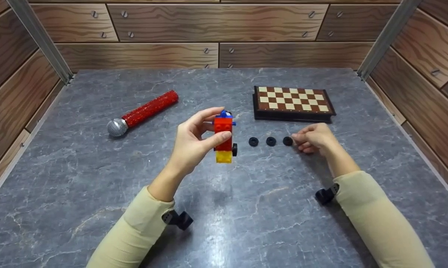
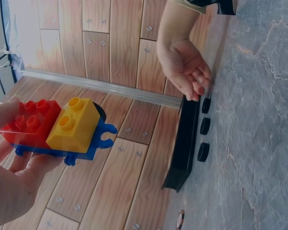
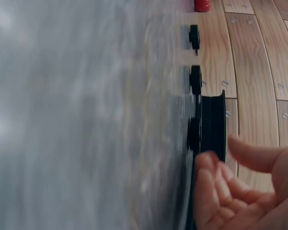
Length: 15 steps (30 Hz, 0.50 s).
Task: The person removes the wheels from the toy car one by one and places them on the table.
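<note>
One microphone [image 1: 142, 112], red-bodied with a silver head, lies on the grey table [image 1: 79, 178] at far left, well apart from both hands. The left hand [image 1: 194, 139] is raised above the table centre, thumb and fingers curled round one toy brick vehicle [image 1: 223, 136]: one blue base, red bricks, one yellow brick at the near end, and one black wheel already fitted on its right side. The left wrist view confirms the fingers clasping the red portion. To the right of it, three loose black wheels [image 1: 271, 141] sit in a row on the table. The right hand [image 1: 315, 138] rests on the surface with its fingers loosely bent, fingertips at the rightmost wheel [image 1: 287, 141]; contact appears likely, but the right wrist view is blurred and no grasp is discernible. One closed chessboard case [image 1: 293, 103] lies just behind the wheels.
</note>
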Each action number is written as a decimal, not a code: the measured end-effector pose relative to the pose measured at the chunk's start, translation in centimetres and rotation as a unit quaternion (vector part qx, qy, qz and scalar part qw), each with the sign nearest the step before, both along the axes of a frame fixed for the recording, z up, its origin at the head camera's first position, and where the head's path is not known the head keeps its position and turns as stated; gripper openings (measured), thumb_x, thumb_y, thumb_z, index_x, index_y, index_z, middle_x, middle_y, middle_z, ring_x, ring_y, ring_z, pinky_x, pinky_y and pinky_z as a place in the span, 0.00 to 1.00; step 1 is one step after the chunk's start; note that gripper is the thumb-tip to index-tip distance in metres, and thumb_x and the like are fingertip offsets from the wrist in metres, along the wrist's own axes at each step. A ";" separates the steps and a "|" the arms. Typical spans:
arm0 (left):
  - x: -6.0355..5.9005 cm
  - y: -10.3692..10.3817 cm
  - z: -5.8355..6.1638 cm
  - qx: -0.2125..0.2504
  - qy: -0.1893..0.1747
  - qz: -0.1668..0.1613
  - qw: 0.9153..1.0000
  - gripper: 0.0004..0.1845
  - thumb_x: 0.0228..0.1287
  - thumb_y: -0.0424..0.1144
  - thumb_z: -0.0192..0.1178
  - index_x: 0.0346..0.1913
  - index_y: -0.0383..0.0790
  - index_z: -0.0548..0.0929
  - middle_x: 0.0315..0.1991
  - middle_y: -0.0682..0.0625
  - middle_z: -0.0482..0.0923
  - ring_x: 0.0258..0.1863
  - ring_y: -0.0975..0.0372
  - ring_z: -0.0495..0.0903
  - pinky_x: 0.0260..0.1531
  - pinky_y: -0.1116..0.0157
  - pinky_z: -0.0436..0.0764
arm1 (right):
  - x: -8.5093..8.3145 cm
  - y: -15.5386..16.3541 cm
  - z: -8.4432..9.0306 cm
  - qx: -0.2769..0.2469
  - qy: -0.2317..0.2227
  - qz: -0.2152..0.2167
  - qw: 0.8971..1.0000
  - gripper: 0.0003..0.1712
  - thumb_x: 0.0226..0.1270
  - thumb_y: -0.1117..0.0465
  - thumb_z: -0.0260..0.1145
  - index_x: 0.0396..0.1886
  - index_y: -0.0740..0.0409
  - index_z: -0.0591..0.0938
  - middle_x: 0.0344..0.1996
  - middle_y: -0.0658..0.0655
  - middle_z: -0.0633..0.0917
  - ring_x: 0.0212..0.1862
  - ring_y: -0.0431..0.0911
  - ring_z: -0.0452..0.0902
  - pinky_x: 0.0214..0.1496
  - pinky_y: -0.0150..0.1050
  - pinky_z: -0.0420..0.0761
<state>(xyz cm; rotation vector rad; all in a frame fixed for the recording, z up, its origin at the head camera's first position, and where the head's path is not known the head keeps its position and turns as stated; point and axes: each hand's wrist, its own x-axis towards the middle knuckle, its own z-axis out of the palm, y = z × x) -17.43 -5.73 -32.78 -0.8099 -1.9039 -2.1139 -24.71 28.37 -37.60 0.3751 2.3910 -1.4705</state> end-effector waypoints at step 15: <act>-0.1 0.0 0.2 0.008 0.001 0.005 1.000 0.25 0.53 0.30 0.68 0.55 0.34 0.76 0.43 0.45 0.80 0.37 0.52 0.80 0.32 0.55 0.82 | 2.0 -3.2 2.0 0.004 0.073 0.058 0.996 0.21 0.63 0.58 0.65 0.46 0.73 0.76 0.35 0.65 0.83 0.27 0.43 0.81 0.32 0.37 0.82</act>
